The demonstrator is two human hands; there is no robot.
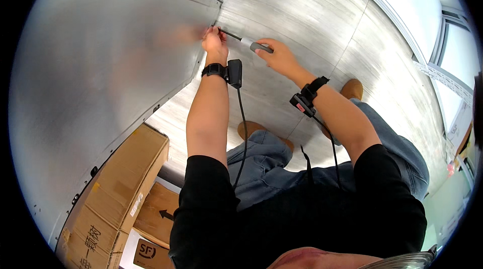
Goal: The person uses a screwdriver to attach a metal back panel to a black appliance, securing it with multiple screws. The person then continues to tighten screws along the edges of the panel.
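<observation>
A screwdriver (245, 42) with a dark shaft and a pale and grey handle slants across the middle of the upper view. My right hand (277, 57) is closed round the grey end of its handle. The shaft's far end reaches my left hand (215, 41), at the edge of a large grey metal panel (115, 52). My left fingers are pinched together beside the shaft's end, against that edge; what they hold, if anything, is too small to tell. The tip of the shaft is hidden by these fingers.
Cardboard boxes (113, 188) are stacked at the lower left, along the panel's lower edge. Black wrist units with cables (243, 133) hang from both my wrists. My shoes (352, 89) stand on the pale plank floor (302, 12). A white frame (402, 22) runs along the right.
</observation>
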